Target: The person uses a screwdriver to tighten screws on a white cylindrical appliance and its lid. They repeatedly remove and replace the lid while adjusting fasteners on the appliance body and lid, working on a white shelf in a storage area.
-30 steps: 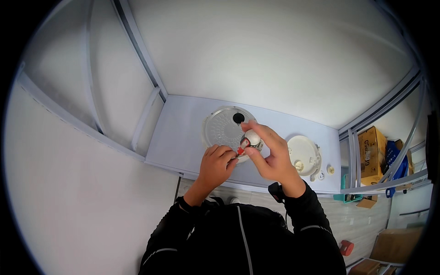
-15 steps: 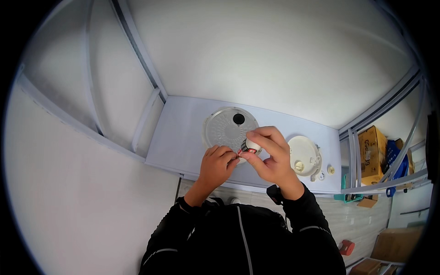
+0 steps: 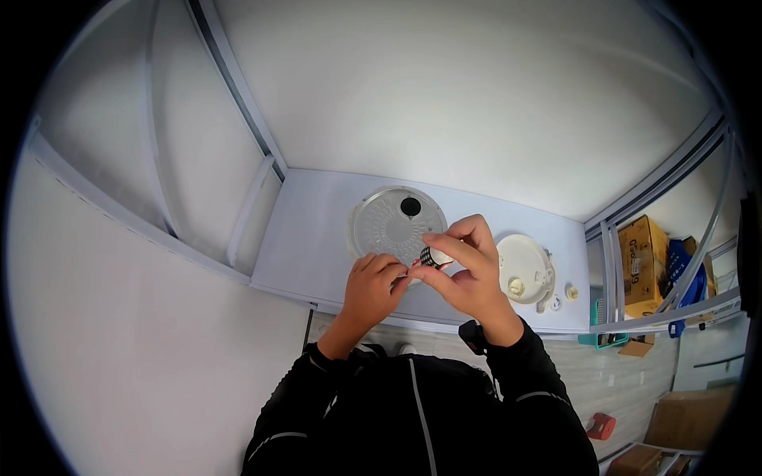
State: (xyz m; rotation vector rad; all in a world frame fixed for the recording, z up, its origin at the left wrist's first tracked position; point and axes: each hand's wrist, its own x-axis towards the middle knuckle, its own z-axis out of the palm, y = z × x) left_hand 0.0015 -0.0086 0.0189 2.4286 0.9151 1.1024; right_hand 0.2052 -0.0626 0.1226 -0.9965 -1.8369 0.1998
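My right hand [image 3: 474, 268] holds a small white cylinder [image 3: 440, 255] with a black and red printed side between thumb and fingers. Close beside it, at the cylinder's red lower edge, my left hand [image 3: 371, 285] has its fingertips pinched together; what they grip is too small to make out. Both hands hover over the near edge of a round, clear ridged disc [image 3: 387, 228], which carries a black circle [image 3: 410, 207] near its far rim. Right of my right hand lies a round white tray-like base [image 3: 520, 252], with a small cream-coloured round piece [image 3: 516, 286] in it.
The pale table [image 3: 302, 238] backs onto a white wall [image 3: 468, 95]. Small loose round parts [image 3: 571, 292] lie right of the base. Metal frame posts flank the table. Beyond the right one stand a cardboard box [image 3: 641, 258], a blue bag [image 3: 683, 278] and a teal basket [image 3: 607, 339].
The white cylinder has tilted and turned in my right hand, with more of its black printed side showing. My left hand stays almost where it was.
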